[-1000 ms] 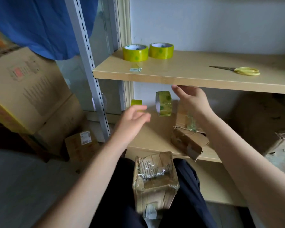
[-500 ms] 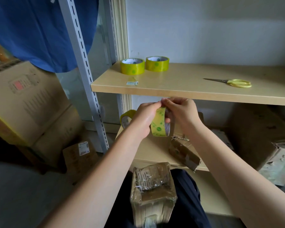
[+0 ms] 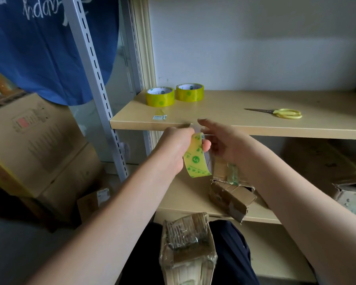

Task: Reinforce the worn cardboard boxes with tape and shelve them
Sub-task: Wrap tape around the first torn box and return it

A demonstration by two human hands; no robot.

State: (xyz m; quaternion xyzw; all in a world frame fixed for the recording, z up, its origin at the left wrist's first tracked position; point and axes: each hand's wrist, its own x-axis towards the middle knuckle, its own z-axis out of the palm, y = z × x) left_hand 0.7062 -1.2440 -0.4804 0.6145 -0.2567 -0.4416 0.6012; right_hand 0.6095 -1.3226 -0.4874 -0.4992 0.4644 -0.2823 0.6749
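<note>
Centrally, we are gripping the light, stiff tape roll [image 3: 196,159] with our left hand [image 3: 173,149], our right hand [image 3: 224,145] picking at its sticky edge, the soft worn box [image 3: 188,245] waiting at six o'clock.

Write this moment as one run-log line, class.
left hand: grips tape roll | right hand: picking at its end | box: on lap | scissors: upper shelf

Upper shelf [image 3: 224,112] edge just above hands
</note>
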